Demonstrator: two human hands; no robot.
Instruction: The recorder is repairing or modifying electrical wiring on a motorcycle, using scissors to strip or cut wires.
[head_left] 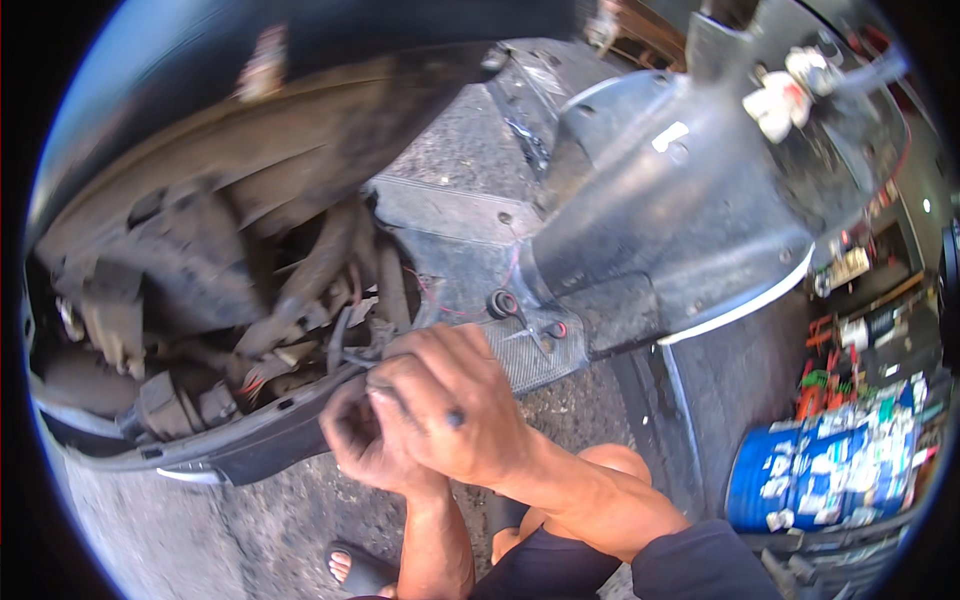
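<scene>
The motor scooter (460, 265) spans the view from nine to two o'clock, its rear body open. At seven o'clock, beside the lower side panel (285, 435), the right hand (450, 405) overlaps the left hand (368, 445); the right forearm (590, 500) slants in from five, the left forearm (437, 540) rises from six. Both hands' fingers curl inward; what they pinch, if anything, I cannot tell.

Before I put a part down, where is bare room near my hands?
Bare ground lies between the side panel and the left sandal. The footboard is partly free, around a round black piece and red wire. The open compartment is crowded with hoses.
</scene>
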